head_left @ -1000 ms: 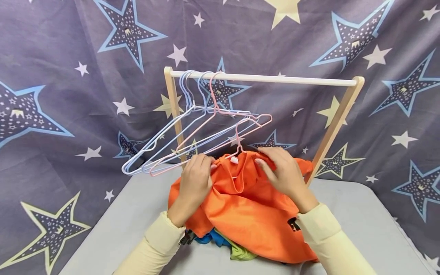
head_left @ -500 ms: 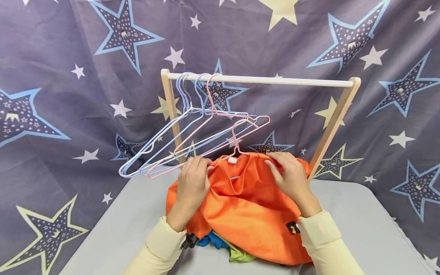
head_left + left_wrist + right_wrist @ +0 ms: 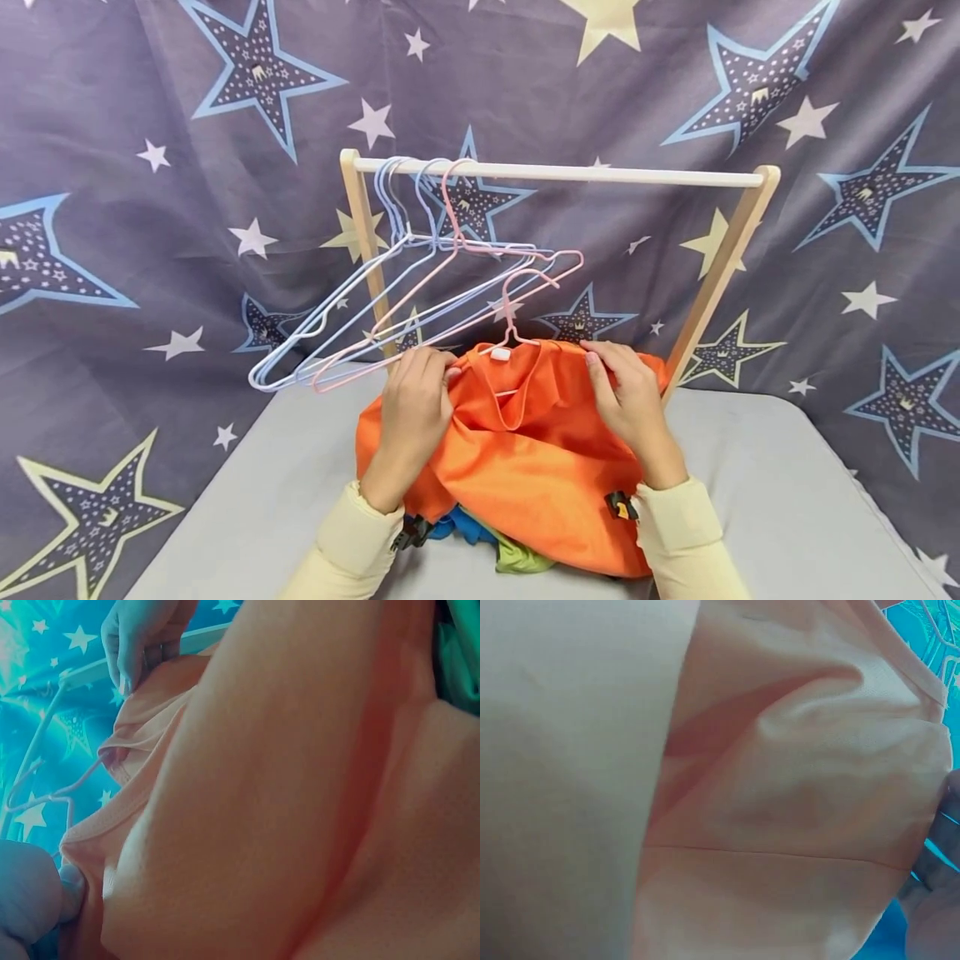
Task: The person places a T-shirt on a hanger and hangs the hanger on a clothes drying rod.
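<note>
An orange shirt (image 3: 540,467) with a white neck label is on a pink hanger (image 3: 510,312), whose hook sticks up free from the collar. My left hand (image 3: 415,404) pinches the shirt's left shoulder, with the thumb in front, as the left wrist view also shows. On the opposite shoulder my right hand (image 3: 632,408) grips the cloth between thumb and fingers. Much of the hanger's body is hidden inside the shirt. Folds of orange cloth (image 3: 795,787) fill most of the right wrist view.
A small rack with a white rail (image 3: 600,173) and wooden posts stands behind the shirt. Several blue, white and pink hangers (image 3: 390,292) hang at its left end. Blue cloth (image 3: 465,525) and green cloth (image 3: 521,557) lie under the shirt on the grey table (image 3: 780,500).
My right hand has slid outward along the shoulder, farther from the collar. The shirt's neckline lies flatter and more spread. My left hand keeps its hold at the left shoulder.
</note>
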The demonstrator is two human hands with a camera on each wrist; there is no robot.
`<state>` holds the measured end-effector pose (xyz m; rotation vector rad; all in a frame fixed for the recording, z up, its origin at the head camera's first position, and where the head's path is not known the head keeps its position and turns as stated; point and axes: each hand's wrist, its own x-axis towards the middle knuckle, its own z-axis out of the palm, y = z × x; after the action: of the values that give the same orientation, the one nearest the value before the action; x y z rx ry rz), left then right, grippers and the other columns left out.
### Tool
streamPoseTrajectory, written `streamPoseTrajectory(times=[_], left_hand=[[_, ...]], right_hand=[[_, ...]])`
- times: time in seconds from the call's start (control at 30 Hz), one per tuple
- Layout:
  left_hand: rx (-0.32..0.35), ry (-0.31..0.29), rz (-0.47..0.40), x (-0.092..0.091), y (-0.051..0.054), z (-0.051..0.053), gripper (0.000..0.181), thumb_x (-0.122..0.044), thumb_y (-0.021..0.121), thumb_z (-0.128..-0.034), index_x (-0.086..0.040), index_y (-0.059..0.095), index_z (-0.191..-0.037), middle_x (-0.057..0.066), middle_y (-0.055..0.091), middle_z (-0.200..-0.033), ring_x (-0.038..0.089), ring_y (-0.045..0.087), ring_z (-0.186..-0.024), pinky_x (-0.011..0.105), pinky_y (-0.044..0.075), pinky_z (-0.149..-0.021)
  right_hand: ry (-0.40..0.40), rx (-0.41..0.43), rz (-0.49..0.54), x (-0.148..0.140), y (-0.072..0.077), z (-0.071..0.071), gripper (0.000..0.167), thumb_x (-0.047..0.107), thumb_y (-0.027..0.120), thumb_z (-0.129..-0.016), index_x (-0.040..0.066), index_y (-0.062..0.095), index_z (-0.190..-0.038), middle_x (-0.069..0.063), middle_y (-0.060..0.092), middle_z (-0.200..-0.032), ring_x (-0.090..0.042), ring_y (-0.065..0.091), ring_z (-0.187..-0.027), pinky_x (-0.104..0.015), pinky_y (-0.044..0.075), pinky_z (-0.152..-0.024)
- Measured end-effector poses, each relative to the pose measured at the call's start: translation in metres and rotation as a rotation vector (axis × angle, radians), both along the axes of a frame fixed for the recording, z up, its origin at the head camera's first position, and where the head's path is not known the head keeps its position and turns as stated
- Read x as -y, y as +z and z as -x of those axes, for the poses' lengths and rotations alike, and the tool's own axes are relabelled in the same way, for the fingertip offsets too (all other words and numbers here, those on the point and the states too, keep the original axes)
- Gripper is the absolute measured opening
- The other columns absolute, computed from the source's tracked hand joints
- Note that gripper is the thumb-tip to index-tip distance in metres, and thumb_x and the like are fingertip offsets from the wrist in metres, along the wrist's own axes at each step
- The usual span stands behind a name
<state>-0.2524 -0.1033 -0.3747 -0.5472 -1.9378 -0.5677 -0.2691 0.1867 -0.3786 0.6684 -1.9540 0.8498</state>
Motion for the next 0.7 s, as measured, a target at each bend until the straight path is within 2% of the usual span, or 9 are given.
streamPoseTrajectory(times=[0.2, 0.47, 0.7], left_hand=[[-0.012, -0.003, 0.006, 0.002, -0.001, -0.003, 0.004, -0.003, 0.071, -0.0926, 0.0, 0.068, -0.093, 0.012, 0.064, -0.088, 0.034, 0.062, -0.087, 0.047, 0.051, -0.078], [-0.008, -0.001, -0.004, 0.004, 0.002, -0.005, 0.005, -0.005, 0.071, -0.0939, -0.001, 0.068, -0.094, 0.012, 0.065, -0.089, 0.033, 0.062, -0.089, 0.046, 0.052, -0.081], [-0.017, 0.01, -0.008, 0.007, 0.004, -0.008, 0.004, -0.002, 0.072, -0.0924, 0.0, 0.069, -0.094, 0.011, 0.066, -0.089, 0.032, 0.06, -0.083, 0.045, 0.052, -0.078]], right_hand=[[-0.037, -0.01, 0.061, -0.005, -0.004, -0.006, 0.019, -0.001, 0.063, -0.096, -0.002, 0.075, -0.111, -0.017, 0.074, -0.108, -0.038, 0.067, -0.108, -0.03, 0.042, -0.111], [-0.04, -0.035, -0.015, -0.014, -0.002, -0.005, 0.021, -0.012, 0.064, -0.092, -0.006, 0.073, -0.11, -0.02, 0.073, -0.108, -0.041, 0.064, -0.112, -0.034, 0.037, -0.116], [-0.047, -0.031, -0.033, -0.018, -0.004, -0.002, 0.022, -0.01, 0.07, -0.089, -0.006, 0.073, -0.111, -0.022, 0.073, -0.11, -0.042, 0.064, -0.111, -0.037, 0.038, -0.116]])
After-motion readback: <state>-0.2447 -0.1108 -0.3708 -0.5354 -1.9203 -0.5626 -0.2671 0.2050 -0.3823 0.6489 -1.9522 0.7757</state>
